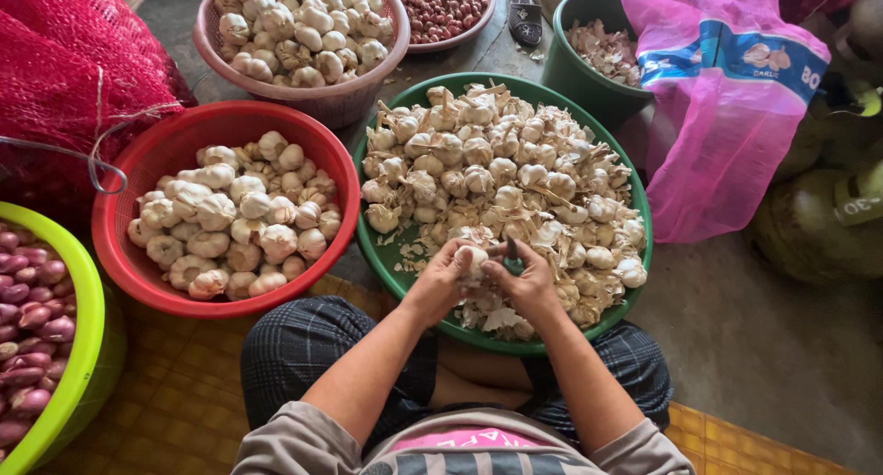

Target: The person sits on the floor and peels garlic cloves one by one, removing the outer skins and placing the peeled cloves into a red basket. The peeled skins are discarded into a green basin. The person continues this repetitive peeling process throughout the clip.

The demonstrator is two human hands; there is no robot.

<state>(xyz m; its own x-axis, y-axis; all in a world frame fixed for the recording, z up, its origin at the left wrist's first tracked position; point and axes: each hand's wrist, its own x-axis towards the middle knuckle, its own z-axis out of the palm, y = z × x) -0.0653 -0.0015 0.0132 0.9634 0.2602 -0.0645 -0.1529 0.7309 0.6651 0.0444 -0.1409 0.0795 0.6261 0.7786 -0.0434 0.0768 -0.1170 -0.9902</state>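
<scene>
My left hand [443, 277] grips a white garlic bulb [472, 257] over the near side of a green basin [406, 279]. My right hand [524, 280] is closed on a small dark-handled knife [511, 251], its blade against the bulb. The basin holds several untrimmed garlic bulbs with dry roots and loose papery skin. Both hands meet just above the pile, close to my lap.
A red basket [138, 273] of trimmed garlic stands to the left; a pink basket [340, 96] of garlic sits behind it. Shallots fill a lime-green basket [87, 300] at far left and a bowl [451, 35] at the back. A dark green bucket [575, 75] of skins, a pink plastic bag [717, 135] and red net sacks [64, 61] surround them.
</scene>
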